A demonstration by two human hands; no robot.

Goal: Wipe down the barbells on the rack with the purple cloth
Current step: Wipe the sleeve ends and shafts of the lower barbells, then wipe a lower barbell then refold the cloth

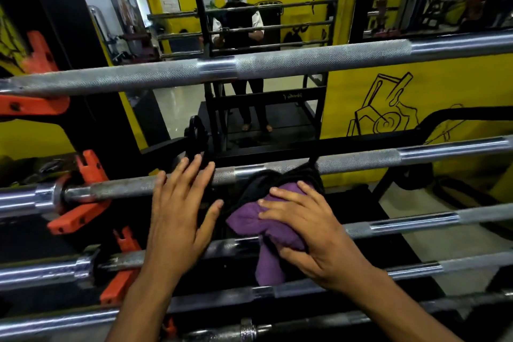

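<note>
the cloth [270, 223] is gripped by the right hand [313, 233] on the third bar [416, 223]; the left hand [180, 208], fingers spread, is rested nearby. firm strokes toward the rack's [80, 215] edge are advised.

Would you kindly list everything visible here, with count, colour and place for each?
barbells: at least six, silver steel, lying across the rack in tiers from top to bottom
purple cloth: one, bunched on a middle barbell
black fabric: one, draped behind the cloth
rack hooks: several, orange, left side
mirror: one, behind the rack, reflecting a person
wall: yellow with black drawing, right
left hand: open, fingers over the second barbell
right hand: gripping the cloth
</note>
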